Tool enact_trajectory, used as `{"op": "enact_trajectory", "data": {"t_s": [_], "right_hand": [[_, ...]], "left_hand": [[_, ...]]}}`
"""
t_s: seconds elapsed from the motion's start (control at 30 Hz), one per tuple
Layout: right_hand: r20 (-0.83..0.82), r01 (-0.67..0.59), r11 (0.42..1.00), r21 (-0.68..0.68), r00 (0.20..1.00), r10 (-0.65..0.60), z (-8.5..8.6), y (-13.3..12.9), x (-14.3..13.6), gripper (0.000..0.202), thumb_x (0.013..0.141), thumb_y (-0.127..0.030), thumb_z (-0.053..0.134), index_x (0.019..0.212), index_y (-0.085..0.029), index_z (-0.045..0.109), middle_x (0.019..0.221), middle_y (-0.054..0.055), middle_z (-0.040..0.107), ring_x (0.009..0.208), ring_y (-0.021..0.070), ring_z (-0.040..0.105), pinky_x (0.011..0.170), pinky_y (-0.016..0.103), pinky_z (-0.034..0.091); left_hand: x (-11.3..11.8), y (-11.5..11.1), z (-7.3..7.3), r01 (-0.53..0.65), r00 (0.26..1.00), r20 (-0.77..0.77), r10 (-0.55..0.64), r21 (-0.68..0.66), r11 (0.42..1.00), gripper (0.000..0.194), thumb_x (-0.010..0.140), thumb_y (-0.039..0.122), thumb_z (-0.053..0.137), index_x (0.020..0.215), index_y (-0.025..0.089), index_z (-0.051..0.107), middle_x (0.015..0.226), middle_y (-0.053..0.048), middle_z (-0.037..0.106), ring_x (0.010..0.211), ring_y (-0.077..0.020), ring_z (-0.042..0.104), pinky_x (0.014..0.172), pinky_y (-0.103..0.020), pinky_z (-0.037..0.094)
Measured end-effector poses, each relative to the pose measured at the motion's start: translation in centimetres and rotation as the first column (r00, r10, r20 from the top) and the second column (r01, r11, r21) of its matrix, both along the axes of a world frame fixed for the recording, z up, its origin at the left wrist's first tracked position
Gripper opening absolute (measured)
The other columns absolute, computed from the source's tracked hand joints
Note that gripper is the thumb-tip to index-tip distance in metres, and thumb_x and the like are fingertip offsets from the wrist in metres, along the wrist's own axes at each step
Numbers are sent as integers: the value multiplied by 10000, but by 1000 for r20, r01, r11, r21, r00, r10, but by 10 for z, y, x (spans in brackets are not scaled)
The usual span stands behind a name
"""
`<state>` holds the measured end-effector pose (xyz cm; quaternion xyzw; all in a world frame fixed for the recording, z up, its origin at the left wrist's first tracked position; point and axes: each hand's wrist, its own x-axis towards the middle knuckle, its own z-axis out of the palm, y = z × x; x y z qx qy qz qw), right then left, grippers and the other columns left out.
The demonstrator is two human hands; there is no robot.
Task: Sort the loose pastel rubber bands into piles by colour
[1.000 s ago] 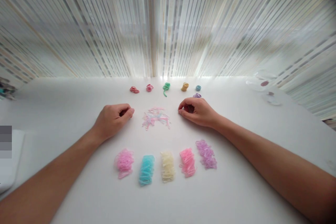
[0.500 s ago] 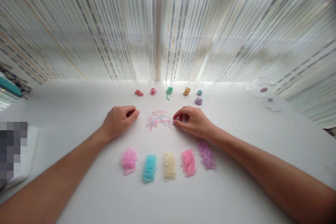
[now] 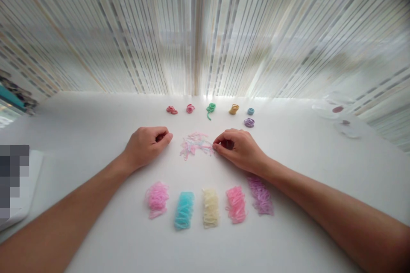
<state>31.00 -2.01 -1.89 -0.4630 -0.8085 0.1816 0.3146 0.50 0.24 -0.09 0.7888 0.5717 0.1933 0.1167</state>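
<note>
A loose heap of thin pastel rubber bands (image 3: 195,145), pink, white and pale blue, lies on the white table between my hands. At its right edge my right hand (image 3: 240,147) pinches thumb and fingertips together on a strand of the heap. My left hand (image 3: 149,145) rests on the table to the left, apart from the heap. Its thumb and fingers are closed, and I cannot make out anything between them. Nearer to me lie bundles of bands: pink (image 3: 158,198), turquoise (image 3: 184,210), cream (image 3: 210,208), bright pink (image 3: 236,204) and purple (image 3: 261,196), the last beside my right forearm.
Along the back sit small coils: red (image 3: 171,110), pink (image 3: 190,108), green (image 3: 211,108), yellow (image 3: 234,109), blue (image 3: 250,111) and purple (image 3: 249,123). Clear round dishes (image 3: 347,129) stand at the far right. A striped curtain (image 3: 179,30) hangs behind the table. A blurred-out white-edged object (image 3: 33,187) is at left.
My right thumb and fingertips have come together at the heap's right edge. My left hand holds its pose. The view has shifted slightly.
</note>
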Motion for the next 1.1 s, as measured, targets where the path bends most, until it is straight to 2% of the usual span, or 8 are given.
{"op": "enact_trajectory", "data": {"t_s": [0.23, 0.57, 0.73, 1.1], "right_hand": [[-1, 53, 998, 17, 999, -53, -2, 0, 1, 93, 868, -162, 736, 801, -189, 796, 679, 15, 701, 614, 144, 586, 662, 308, 434], [-29, 131, 991, -7, 991, -131, 0, -3, 10, 73, 845, -231, 733, 813, -196, 788, 657, 7, 712, 574, 143, 598, 617, 304, 455], [-31, 132, 991, -31, 991, -133, 0, -4, 12, 65, 819, -252, 757, 835, -199, 791, 662, 3, 713, 578, 144, 600, 615, 303, 464], [13, 94, 995, -19, 995, -94, -3, 0, 13, 104, 894, -226, 703, 837, -195, 785, 721, 27, 736, 621, 152, 584, 651, 314, 448]], "left_hand": [[-1, 1, 0, 3, 1000, -23, -3, -3, 1000, 392, 932, 480, 488, 675, 202, 594, 588, 18, 495, 589, -140, 435, 635, -314, 287], [0, 0, 1, -6, 1000, -26, 6, -1, 1000, 395, 922, 485, 484, 672, 202, 601, 587, 12, 496, 590, -143, 426, 632, -315, 286], [0, 0, 1, -2, 1000, -12, 2, 0, 1000, 400, 920, 492, 480, 666, 204, 592, 579, 13, 488, 585, -142, 424, 634, -308, 301], [1, 1, 1, -11, 1000, -14, 12, 9, 1000, 395, 910, 491, 486, 659, 204, 585, 592, 2, 516, 591, -146, 430, 634, -313, 283]]}}
